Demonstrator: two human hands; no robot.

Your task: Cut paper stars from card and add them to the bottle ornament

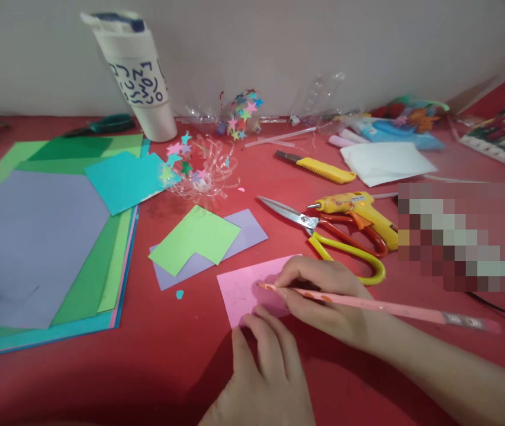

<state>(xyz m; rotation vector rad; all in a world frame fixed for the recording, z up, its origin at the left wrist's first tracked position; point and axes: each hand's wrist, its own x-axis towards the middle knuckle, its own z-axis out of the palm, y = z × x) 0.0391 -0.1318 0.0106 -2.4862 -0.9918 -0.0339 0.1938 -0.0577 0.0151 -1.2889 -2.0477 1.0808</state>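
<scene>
A small pink paper (pixel 241 291) lies on the red table (pixel 181 367), with a faint star outline drawn on it. My right hand (pixel 323 299) is closed around a long pink pencil (pixel 380 307), whose tip touches the pink paper near its middle. My left hand (pixel 263 370) rests with fingertips pressed flat on the paper's near edge and holds nothing.
Yellow-handled scissors (pixel 336 239) and a yellow glue gun (pixel 359 213) lie just behind my right hand. A green piece on a lilac piece (pixel 199 236) sits to the left, a big stack of coloured sheets (pixel 43 236) farther left. A yellow cutter (pixel 318 167), a white cup (pixel 139 77) and star decorations (pixel 203 163) stand behind.
</scene>
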